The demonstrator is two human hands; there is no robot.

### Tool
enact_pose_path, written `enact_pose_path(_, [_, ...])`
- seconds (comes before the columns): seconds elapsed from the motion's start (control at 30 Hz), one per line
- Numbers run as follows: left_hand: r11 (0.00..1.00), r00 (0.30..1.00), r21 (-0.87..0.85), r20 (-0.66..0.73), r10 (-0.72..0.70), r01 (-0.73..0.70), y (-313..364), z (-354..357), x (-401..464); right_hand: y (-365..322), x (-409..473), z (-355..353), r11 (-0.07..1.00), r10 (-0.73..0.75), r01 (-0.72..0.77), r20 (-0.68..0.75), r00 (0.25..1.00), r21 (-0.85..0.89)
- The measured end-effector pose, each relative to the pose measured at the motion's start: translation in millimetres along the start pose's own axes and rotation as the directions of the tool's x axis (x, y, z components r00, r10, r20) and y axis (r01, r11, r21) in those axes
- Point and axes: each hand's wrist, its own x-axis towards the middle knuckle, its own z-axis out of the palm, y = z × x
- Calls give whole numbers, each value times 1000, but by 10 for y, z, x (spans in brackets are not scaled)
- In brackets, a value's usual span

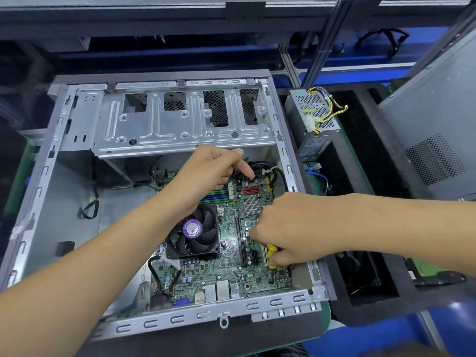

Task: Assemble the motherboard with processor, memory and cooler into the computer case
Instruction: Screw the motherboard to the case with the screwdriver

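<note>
Motherboard (pixel 231 253) seated flat inside computer case (pixel 38 191), black cooler fan (pixel 193 233) mounted. Likely stiff, light, fragile: best held by bare edges, never by components. Green board, red ports, green-blue memory slots. Right hand (pixel 291 228) fingers wrapped round yellow screwdriver (pixel 271 256), tip at corner hole. Left hand (pixel 219 168) index pressing board, other fingers curled, holding nothing.

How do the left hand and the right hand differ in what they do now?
The left hand holds no tool; its index finger presses down on the motherboard near the red connectors. The right hand grips a yellow-handled screwdriver, its tip at a screw hole near the board's edge. Both reach inside the open computer case.
</note>
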Motion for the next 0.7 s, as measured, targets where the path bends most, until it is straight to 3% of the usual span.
enact_pose_path(0.6, [1000, 1000, 3, 11, 14, -14, 20, -7, -9, -36, -12, -8, 1000, 26, -26, -18, 999, -12])
enact_pose_path(0.63, [1000, 998, 17, 54, 9, -10, 32, -13, -18, -41, -9, -14, 999, 30, -30, -13, 999, -16])
enact_pose_path(0.7, [990, 962, 139, 268, -55, 18, 60, -34, -45, -38, 0, -9, 1000, 23, -23, -5, 1000, -5])
